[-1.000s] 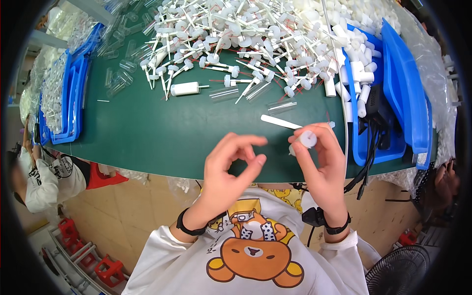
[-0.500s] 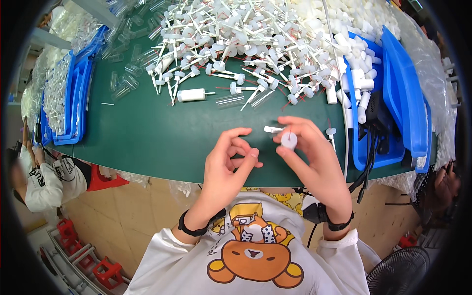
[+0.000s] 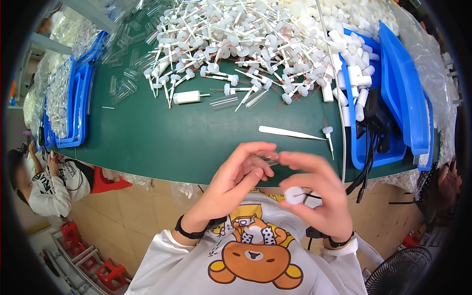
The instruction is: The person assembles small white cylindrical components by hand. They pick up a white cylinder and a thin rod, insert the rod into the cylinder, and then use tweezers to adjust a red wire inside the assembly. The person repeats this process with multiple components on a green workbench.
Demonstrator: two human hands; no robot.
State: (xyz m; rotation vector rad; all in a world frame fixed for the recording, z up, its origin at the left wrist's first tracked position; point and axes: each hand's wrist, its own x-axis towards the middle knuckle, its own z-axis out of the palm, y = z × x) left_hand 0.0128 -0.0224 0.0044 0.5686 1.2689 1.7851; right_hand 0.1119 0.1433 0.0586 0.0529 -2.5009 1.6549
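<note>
Right hand (image 3: 322, 189): thumb and fingers clamped on a round white cap (image 3: 294, 195) with a thin red wire at its face, held just past the table edge. Left hand (image 3: 243, 172): fingers curled, a clear tube (image 3: 269, 159) at the tips, near the right index finger; can't tell if gripped. Just beyond, on the green table (image 3: 162, 132): white tweezers (image 3: 290, 132), tip beside a capped stick (image 3: 328, 133) with red wire. Farther: a white cylinder (image 3: 188, 97) with a stem, loose clear tubes (image 3: 224, 102), a big pile of capped sticks (image 3: 236, 37). Writing: dark lettering on a co-worker's white top (image 3: 61, 179); cartoon bear print (image 3: 255, 253) on the wearer's shirt. Containers: right blue bin (image 3: 357, 142) has white cylinders, a black device and cables; left blue trays (image 3: 78, 132), small white pieces.
</note>
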